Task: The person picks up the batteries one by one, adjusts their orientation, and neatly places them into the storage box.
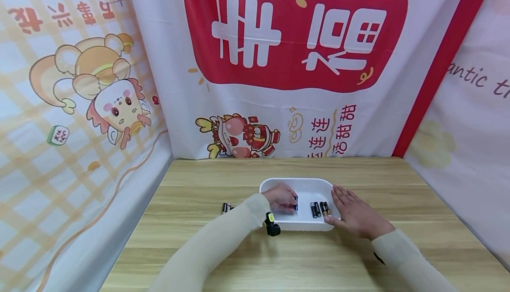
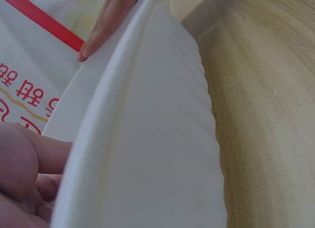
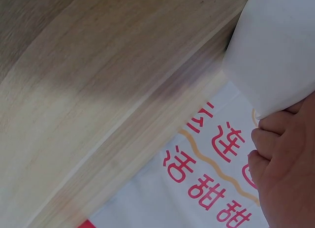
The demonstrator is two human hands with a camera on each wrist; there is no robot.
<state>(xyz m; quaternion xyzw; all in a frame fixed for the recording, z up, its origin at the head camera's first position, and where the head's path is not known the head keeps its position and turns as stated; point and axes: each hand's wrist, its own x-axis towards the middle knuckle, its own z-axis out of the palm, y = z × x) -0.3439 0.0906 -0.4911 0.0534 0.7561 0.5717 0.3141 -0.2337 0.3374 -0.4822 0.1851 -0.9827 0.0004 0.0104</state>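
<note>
A white plastic tray (image 1: 299, 226) sits on the table, with two pairs of batteries (image 1: 315, 209) (image 1: 325, 208) lying in its right part. My left hand (image 1: 281, 196) reaches inside over the tray's left part and pinches batteries (image 1: 296, 203), dark with a blue end; the fingers partly cover them. At the right end, my right hand (image 1: 358, 214) rests on the tray's rim, fingers extended and thumb apart near the front corner. In the left wrist view the tray wall (image 2: 152, 124) hides much of the left hand (image 2: 29, 174). The right wrist view shows right-hand fingers (image 3: 275, 134) against the tray edge.
More batteries (image 1: 227, 208) lie on the wooden table (image 1: 191, 185) left of the tray, partly behind the left forearm. A black wrist camera (image 1: 272, 225) hangs by the tray's front wall. Printed cloth (image 1: 279, 97) borders the table's back and sides.
</note>
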